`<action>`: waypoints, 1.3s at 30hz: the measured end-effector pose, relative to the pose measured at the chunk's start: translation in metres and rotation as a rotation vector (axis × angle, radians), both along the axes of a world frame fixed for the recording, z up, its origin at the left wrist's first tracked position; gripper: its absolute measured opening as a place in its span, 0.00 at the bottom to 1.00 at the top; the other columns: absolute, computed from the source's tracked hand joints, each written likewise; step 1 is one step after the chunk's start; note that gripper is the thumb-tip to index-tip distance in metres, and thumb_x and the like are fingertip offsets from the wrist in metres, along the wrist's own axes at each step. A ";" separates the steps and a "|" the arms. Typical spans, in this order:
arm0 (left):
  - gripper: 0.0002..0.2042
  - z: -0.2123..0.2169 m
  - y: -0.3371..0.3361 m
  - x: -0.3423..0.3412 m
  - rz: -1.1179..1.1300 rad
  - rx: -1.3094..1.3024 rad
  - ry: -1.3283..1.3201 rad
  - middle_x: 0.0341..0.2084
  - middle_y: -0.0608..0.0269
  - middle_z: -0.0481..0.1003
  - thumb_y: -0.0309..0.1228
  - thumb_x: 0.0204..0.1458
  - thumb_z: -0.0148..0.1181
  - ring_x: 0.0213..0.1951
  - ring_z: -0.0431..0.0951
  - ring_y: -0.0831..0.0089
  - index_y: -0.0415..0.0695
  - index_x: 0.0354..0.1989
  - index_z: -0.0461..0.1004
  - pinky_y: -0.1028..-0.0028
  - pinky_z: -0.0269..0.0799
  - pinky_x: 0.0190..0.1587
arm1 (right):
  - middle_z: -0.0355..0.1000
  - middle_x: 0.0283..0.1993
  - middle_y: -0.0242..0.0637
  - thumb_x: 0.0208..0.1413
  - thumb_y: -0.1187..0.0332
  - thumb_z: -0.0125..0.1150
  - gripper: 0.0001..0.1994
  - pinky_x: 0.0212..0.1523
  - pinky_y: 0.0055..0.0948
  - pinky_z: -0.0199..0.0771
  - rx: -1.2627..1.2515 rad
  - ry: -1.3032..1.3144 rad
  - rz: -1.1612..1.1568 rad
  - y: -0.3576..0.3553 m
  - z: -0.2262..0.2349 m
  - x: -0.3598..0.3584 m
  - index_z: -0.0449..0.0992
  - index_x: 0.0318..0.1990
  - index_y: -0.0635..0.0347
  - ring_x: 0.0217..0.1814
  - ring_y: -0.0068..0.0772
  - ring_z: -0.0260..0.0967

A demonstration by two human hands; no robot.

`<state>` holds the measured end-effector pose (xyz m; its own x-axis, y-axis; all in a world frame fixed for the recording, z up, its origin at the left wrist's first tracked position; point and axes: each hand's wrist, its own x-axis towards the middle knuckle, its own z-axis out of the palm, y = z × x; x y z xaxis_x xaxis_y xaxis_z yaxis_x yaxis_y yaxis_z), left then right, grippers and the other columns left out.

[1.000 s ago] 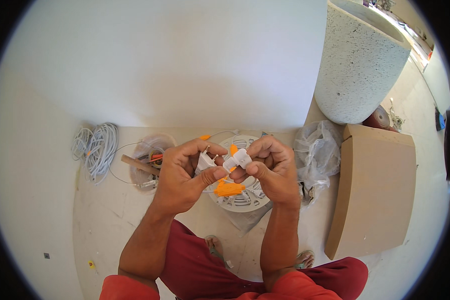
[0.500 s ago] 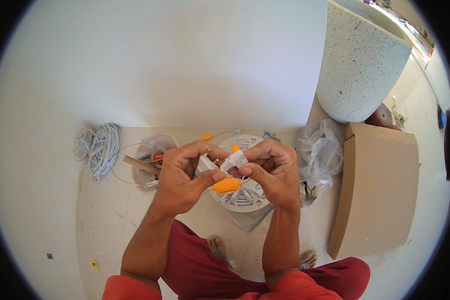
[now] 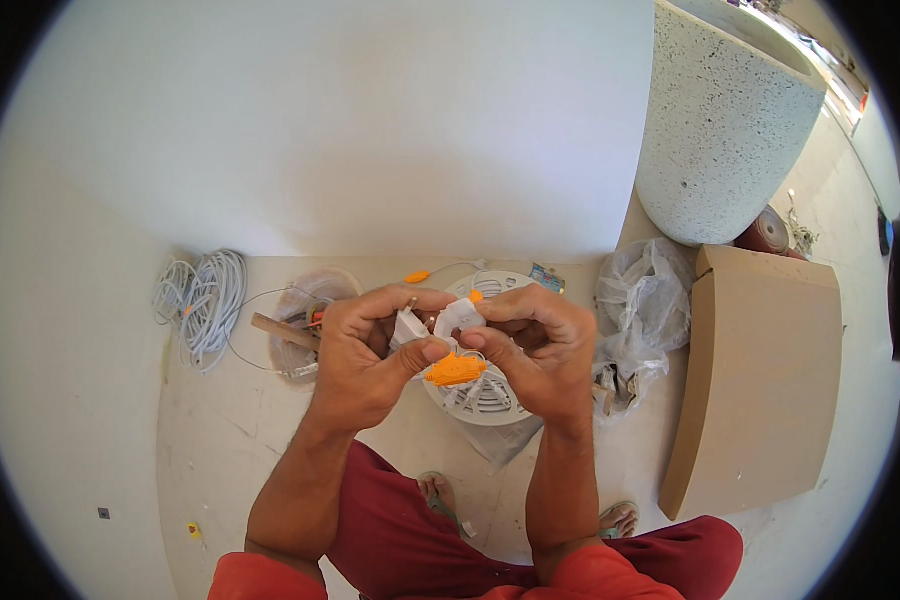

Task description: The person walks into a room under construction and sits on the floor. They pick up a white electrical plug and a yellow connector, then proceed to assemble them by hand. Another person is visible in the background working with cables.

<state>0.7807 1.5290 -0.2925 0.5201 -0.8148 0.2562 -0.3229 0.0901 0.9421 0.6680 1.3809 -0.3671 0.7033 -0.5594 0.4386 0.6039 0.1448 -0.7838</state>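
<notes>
My left hand (image 3: 360, 362) is closed on a white plug (image 3: 407, 328), pinched between thumb and fingers, with metal pins showing. Close beside it, my right hand (image 3: 548, 350) pinches a small white plastic connector piece (image 3: 458, 316). The two white parts are very near each other; I cannot tell if they touch. Just below them hangs or lies a ribbed orange piece (image 3: 457, 369) with thin white wires. Beneath both hands is a round white slotted reel (image 3: 485, 402), partly hidden by the hands. Another orange-tipped white cord (image 3: 417, 277) lies behind it.
At the left lies a coil of grey-white cable (image 3: 210, 300) beside a round tub (image 3: 342, 283) holding tools and a wood strip (image 3: 282, 331). On the right are a clear plastic bag (image 3: 642, 300), a cardboard box (image 3: 770, 390) and a large speckled planter (image 3: 730, 130). A white wall (image 3: 370, 120) stands ahead.
My right hand has turned the white connector piece and moved it slightly left, nearer the plug. The left hand keeps its pinch, almost unmoved.
</notes>
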 end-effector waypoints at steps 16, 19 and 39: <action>0.16 0.002 0.000 -0.003 0.046 -0.007 -0.045 0.37 0.60 0.81 0.26 0.53 0.75 0.42 0.78 0.77 0.32 0.46 0.79 0.75 0.74 0.49 | 0.83 0.39 0.42 0.50 0.80 0.73 0.09 0.40 0.27 0.81 -0.181 0.051 -0.098 0.004 0.004 0.001 0.84 0.41 0.66 0.38 0.30 0.81; 0.15 0.002 -0.003 -0.007 0.082 -0.019 -0.017 0.34 0.64 0.79 0.29 0.51 0.76 0.37 0.76 0.79 0.35 0.43 0.79 0.78 0.72 0.42 | 0.83 0.39 0.42 0.50 0.80 0.73 0.09 0.39 0.28 0.81 -0.223 0.044 -0.123 0.004 0.003 0.002 0.84 0.40 0.65 0.37 0.31 0.81; 0.16 0.003 -0.003 -0.010 0.046 -0.022 -0.051 0.33 0.67 0.76 0.31 0.51 0.77 0.36 0.73 0.81 0.38 0.44 0.79 0.79 0.69 0.39 | 0.82 0.37 0.41 0.47 0.82 0.73 0.09 0.37 0.28 0.79 -0.315 -0.009 -0.189 -0.002 0.010 -0.003 0.84 0.36 0.61 0.38 0.31 0.80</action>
